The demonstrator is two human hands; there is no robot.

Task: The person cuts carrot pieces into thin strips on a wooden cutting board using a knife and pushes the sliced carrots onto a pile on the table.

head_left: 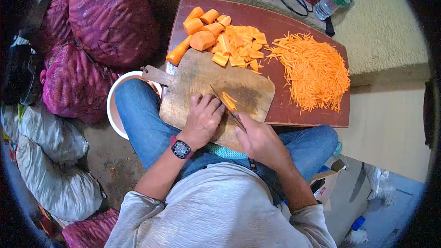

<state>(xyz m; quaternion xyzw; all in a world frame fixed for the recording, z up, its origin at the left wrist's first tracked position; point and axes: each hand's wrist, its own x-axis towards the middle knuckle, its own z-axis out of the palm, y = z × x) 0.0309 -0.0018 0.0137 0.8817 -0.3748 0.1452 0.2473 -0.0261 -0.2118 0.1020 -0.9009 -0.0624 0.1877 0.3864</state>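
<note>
My right hand point(259, 140) is closed around the handle of a kitchen knife point(235, 118), whose blade points up and left across a wooden cutting board point(183, 80). Beside the blade, my left hand point(205, 115) presses down on the board with curled fingers; what lies under them is hidden. A few cut carrot strips point(228, 101) rest against the far side of the blade. Beyond the board are a heap of carrot slices point(239, 43) and several thick carrot chunks point(202, 40). A large pile of shredded carrot point(317, 73) lies to the right.
The board rests on a dark red tabletop point(275, 20) before me. A white tub point(112, 105) stands by my left knee. Purple mesh sacks point(110, 18) and white sacks point(55, 170) crowd the left side. A water bottle point(334, 0) lies on the ledge at upper right.
</note>
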